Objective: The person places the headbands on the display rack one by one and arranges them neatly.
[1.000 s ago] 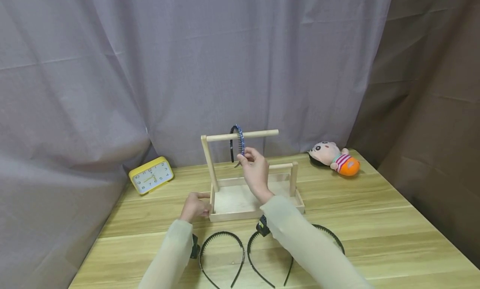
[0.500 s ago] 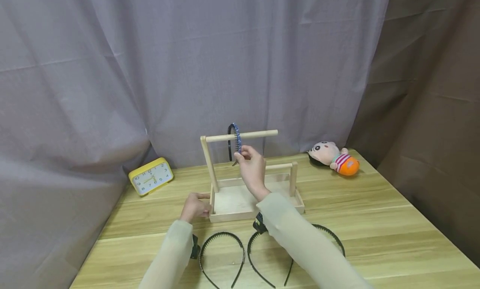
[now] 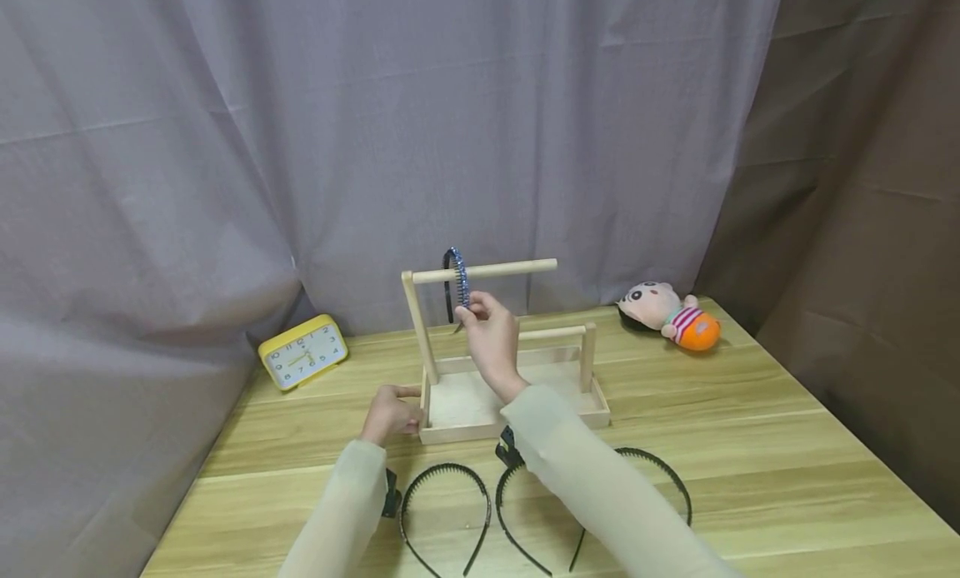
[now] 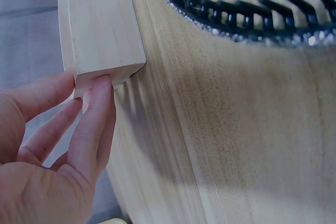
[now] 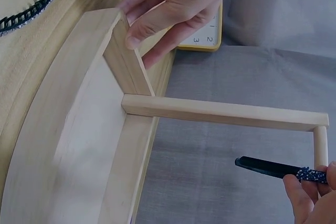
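Note:
In the head view my right hand (image 3: 491,336) pinches the lower part of a blue glittery headband (image 3: 462,280) between thumb and fingers. The toothed band loops over the upper bar of a wooden headband stand (image 3: 417,324), towards its tall left post. In the right wrist view the headband's dark free end (image 5: 262,167) points away from the fingers. My left hand (image 3: 392,411) grips the left end wall of the stand's tray base; the left wrist view shows fingers (image 4: 92,124) against that end wall (image 4: 105,72).
Several black toothed headbands, including one at left (image 3: 450,466) and one at right (image 3: 670,470), lie in front of the stand, partly behind the right sleeve (image 3: 600,486). A yellow clock (image 3: 306,355) stands left; a plush doll (image 3: 670,313) lies right. Grey curtain (image 3: 375,145) hangs behind.
My right hand and the blue headband have slid left along the upper bar, closer to the tall post. The left hand and the stand have stayed in place.

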